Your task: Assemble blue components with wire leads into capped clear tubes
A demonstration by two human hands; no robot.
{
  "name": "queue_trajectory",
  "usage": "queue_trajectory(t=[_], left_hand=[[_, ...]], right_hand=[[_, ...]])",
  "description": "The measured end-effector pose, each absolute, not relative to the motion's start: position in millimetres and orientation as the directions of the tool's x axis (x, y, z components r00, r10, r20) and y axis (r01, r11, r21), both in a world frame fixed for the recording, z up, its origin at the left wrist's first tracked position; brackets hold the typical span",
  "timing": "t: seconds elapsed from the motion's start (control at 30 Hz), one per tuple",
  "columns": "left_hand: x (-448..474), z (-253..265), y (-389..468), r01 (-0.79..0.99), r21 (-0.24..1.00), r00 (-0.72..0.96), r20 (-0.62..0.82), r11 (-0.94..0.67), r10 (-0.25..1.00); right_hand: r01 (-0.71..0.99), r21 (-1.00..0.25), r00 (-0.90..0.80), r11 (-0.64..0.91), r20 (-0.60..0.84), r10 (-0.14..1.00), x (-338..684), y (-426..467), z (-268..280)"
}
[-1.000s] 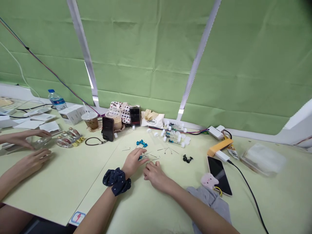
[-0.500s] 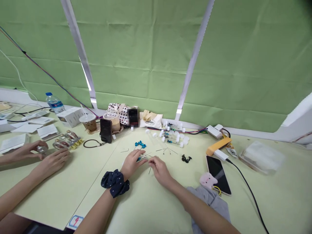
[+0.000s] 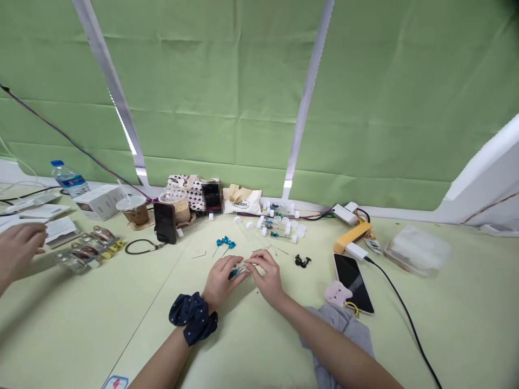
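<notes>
A small clear piece with blue in it [image 3: 233,274] is held just above the worktop [image 3: 259,346], between the two hands. It is wrapped by the grip of the left hand [image 3: 221,278], which is closed on it. Its other end seems to be pinched by the grip of the right hand [image 3: 267,278]; what lies right at the fingertips is too small to be told.

Some of the job looks done: clear tubes with white caps [image 3: 279,234] are laid at the back, with bits seen inside. More looks to be left. Blue pieces [image 3: 232,245] are grouped just behind the left hand, a bent metal rod [image 3: 199,255] is set off to their left, and thin metal rods [image 3: 283,250] are spread behind the right hand. Black pieces [image 3: 303,263] are bunched to its right. Loose white caps [image 3: 300,233] are kept beside the tubes. Whether the held piece is finished cannot be told.
</notes>
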State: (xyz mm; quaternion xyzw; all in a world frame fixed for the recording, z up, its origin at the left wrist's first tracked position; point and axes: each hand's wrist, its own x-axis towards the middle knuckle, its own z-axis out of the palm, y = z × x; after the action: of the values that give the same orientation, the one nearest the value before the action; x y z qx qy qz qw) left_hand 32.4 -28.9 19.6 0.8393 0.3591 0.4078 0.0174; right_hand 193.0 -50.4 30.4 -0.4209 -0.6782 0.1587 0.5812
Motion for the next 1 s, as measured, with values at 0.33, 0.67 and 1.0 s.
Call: queue_trajectory(t=[0.33, 0.67, 1.0], left_hand=[[18, 24, -25, 0.599, 0.431, 0.24, 0.707, -0.674, 0.666], [18, 28, -28, 0.589, 0.446, 0.29, 0.662, -0.674, 0.691], [19, 18, -23, 0.619, 0.369, 0.32, 0.687, -0.693, 0.652]], right_hand=[[0.886, -0.442, 0.355, -0.14, 0.452, 0.819, 321, 24, 9], [0.864, -0.321, 0.458, -0.389, 0.178, 0.871, 354, 35, -14], [0.397, -0.807, -0.038, 0.436, 0.46, 0.887, 280, 17, 25]])
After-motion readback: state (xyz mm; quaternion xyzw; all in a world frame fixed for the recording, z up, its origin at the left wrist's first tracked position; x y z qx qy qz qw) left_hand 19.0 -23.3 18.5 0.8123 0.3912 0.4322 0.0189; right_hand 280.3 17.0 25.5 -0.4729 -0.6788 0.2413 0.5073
